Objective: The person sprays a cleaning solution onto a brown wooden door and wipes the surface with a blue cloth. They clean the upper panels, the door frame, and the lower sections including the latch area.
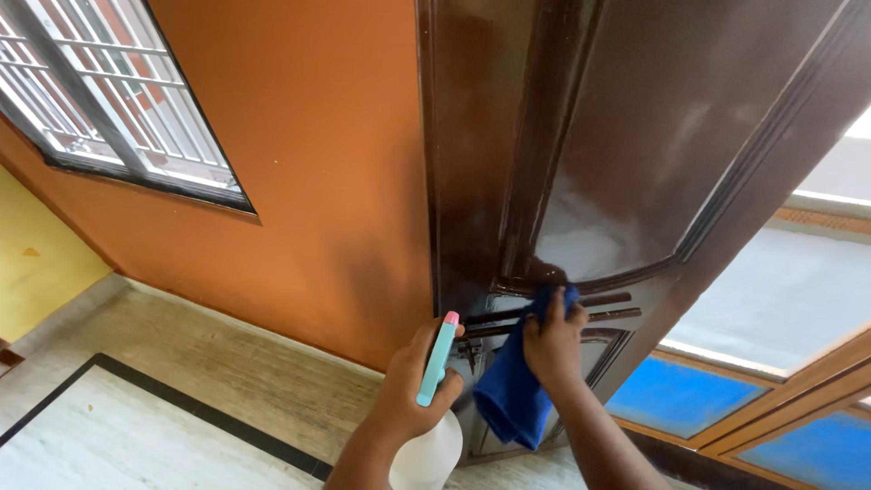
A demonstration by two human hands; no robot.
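Here the person's left hand is wrapped around the neck of a white spray bottle, fingers curled shut about it, with the bottle's teal trigger head and pink tip rising above the knuckles. The right hand presses a blue cloth against the dark brown wooden door, fingers closed on the cloth's upper edge at the moulding below the large curved panel; the rest of the cloth hangs loose beneath the hand. The bottle is just left of the cloth, near the door's edge. An orange wall, a barred window and a pale tiled floor lie to the left.
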